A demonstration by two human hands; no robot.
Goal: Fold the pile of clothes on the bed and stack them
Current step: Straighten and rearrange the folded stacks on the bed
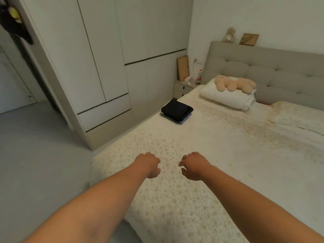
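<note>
Head view, read from left to right. At 9 o'clock stands the wardrobe [105, 55], its doors closed, a dark garment [15, 23] hanging at the door frame at 10 o'clock. Your left hand [149, 164] hovers over the bed [219, 155] just below centre, fingers loosely curled and holding nothing; your right hand [192, 165], just beside it toward 3 o'clock, is likewise relaxed and empty, fingertips hooked downward. The folded stack [176, 111], a black piece on top of lighter blue-and-white layers, lies near the bed's left edge at 12 o'clock from your hands, well apart from them. No loose clothes show on the bedspread, so the task appears finished or nearly so; judge the remaining step as a check of the stack. To do it well, reach toward 12 o'clock with both palms flat, square the edges so the layers sit flush, and press lightly so the top piece does not slide off toward the floor. Toward 1 o'clock the bedside table [184, 88] carries a bottle [198, 78] with a red label, its writing too small to read; at 2 o'clock a plush bear [235, 84] lies on the pillow [226, 98]. No brand or text is legible anywhere.
</note>
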